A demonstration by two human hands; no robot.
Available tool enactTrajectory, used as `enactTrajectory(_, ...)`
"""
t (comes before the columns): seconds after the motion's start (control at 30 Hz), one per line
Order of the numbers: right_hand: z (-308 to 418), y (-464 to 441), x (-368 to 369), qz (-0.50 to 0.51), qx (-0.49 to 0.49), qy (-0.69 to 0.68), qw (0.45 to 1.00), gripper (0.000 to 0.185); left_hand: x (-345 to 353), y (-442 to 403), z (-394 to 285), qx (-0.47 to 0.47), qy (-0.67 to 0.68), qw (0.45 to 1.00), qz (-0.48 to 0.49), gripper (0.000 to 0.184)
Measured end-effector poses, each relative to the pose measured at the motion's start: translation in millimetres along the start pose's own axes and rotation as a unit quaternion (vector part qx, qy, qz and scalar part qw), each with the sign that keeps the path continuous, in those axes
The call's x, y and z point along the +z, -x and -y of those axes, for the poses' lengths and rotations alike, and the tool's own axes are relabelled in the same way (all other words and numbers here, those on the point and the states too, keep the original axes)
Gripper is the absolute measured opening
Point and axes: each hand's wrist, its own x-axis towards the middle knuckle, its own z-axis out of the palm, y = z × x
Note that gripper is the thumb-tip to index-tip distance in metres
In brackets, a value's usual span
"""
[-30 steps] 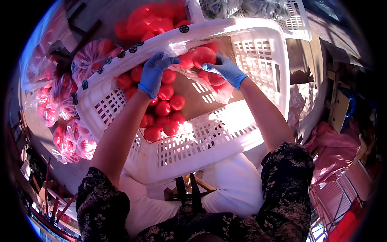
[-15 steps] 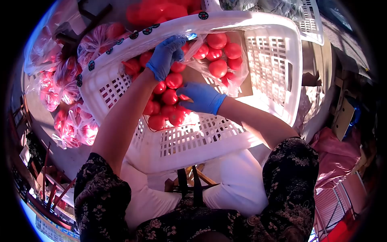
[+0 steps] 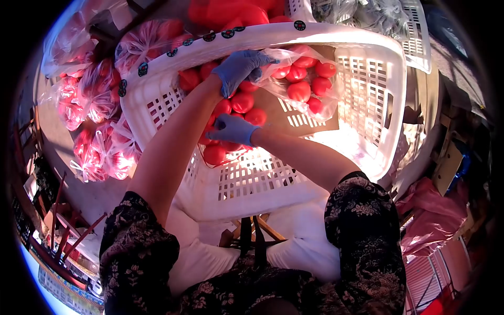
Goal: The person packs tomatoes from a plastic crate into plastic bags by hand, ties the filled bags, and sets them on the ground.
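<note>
- Left hand grips the clear bag in the crate; several bagged tomatoes are in already.
- Right hand curls over loose tomatoes left to bag; its grip cannot be told.
- Filled bags sit outside.

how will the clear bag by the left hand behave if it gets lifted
The clear bag will probably be floppy, since its film looks thin and wrinkled. It may sag and change shape, as several separate round red fruit sit inside. Those fruit would likely make it fairly weighty for such flimsy plastic.
</note>
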Motion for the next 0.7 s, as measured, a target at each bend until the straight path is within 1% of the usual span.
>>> enactTrajectory(0.03,6,-5,13,-0.076,-0.075,0.093,0.990,0.048,2,1,-4,-0.010,0.001,1.000,-0.007,0.021)
enactTrajectory(0.07,12,-11,24,-0.151,-0.148,0.185,0.960,0.048,4,2,-6,-0.003,0.015,1.000,-0.001,0.021)
enactTrajectory(0.13,20,-18,33,-0.099,-0.175,0.340,0.919,0.051,4,4,-4,0.007,0.042,0.999,0.013,0.021)
enactTrajectory(0.17,17,-26,39,-0.111,-0.141,0.385,0.905,0.050,2,-1,8,0.004,0.086,0.996,0.023,0.021)
enactTrajectory(0.27,8,-17,19,-0.051,-0.152,0.336,0.928,0.060,8,5,3,0.014,0.061,0.998,0.014,0.022)
enactTrajectory(0.3,13,-1,1,0.003,-0.123,0.312,0.942,0.063,5,3,4,0.011,0.080,0.996,0.041,0.030)
enactTrajectory(0.33,11,12,-19,0.069,-0.119,0.224,0.965,0.065,6,2,1,0.019,0.081,0.996,0.034,0.030)
enactTrajectory(0.37,6,26,-39,0.137,-0.112,0.130,0.976,0.068,8,4,-1,0.024,0.085,0.996,0.027,0.031)
enactTrajectory(0.4,1,41,-61,0.168,-0.107,0.065,0.978,0.067,9,6,-1,0.028,0.089,0.995,0.017,0.032)
enactTrajectory(0.43,-1,58,-84,0.199,-0.102,0.000,0.975,0.067,5,0,10,0.005,0.070,0.998,0.001,0.030)
enactTrajectory(0.47,4,81,-108,0.183,-0.085,-0.076,0.977,0.064,6,0,12,-0.010,0.077,0.997,0.000,0.028)
enactTrajectory(0.5,6,98,-130,0.107,-0.109,-0.080,0.985,0.065,7,0,12,-0.023,0.081,0.996,0.000,0.026)
enactTrajectory(0.53,13,112,-149,0.017,-0.093,-0.045,0.994,0.068,7,-2,10,-0.033,0.085,0.996,-0.001,0.024)
enactTrajectory(0.57,3,112,-163,-0.079,-0.150,0.031,0.985,0.068,2,-7,13,-0.069,0.042,0.997,0.012,0.021)
enactTrajectory(0.6,-2,111,-177,-0.175,-0.197,0.203,0.943,0.064,1,-6,12,-0.058,0.037,0.997,0.031,0.021)
enactTrajectory(0.63,-9,106,-185,-0.196,-0.170,0.325,0.909,0.063,2,-4,11,-0.047,0.031,0.997,0.051,0.021)
enactTrajectory(0.67,-17,99,-192,-0.215,-0.141,0.441,0.860,0.063,2,-3,9,-0.035,0.023,0.997,0.070,0.021)
enactTrajectory(0.7,-22,92,-196,-0.226,-0.170,0.511,0.811,0.063,4,-1,5,-0.008,0.028,0.998,0.061,0.022)
